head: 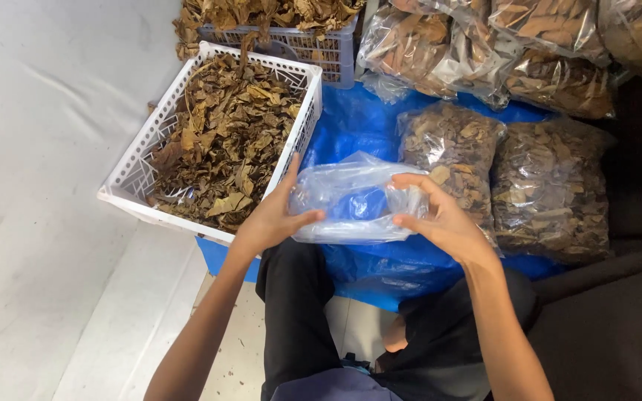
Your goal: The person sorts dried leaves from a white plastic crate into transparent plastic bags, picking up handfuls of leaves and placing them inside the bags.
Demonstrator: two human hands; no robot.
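Both my hands hold an empty clear plastic bag [351, 200] over my lap. My left hand [273, 215] pinches its left edge with thumb and fingers. My right hand [440, 219] grips its right edge, fingers curled over the rim. To the left of the bag sits a white slotted plastic basket [139, 160] filled with dry brown leaves [224, 141].
A blue tarp [358, 119] lies under the bag. Two filled clear bags of dry leaves [451, 152] [551, 189] rest on it to the right, with more bags [484, 44] stacked behind. A grey basket of leaves [313, 44] stands at the back. Pale floor spreads at left.
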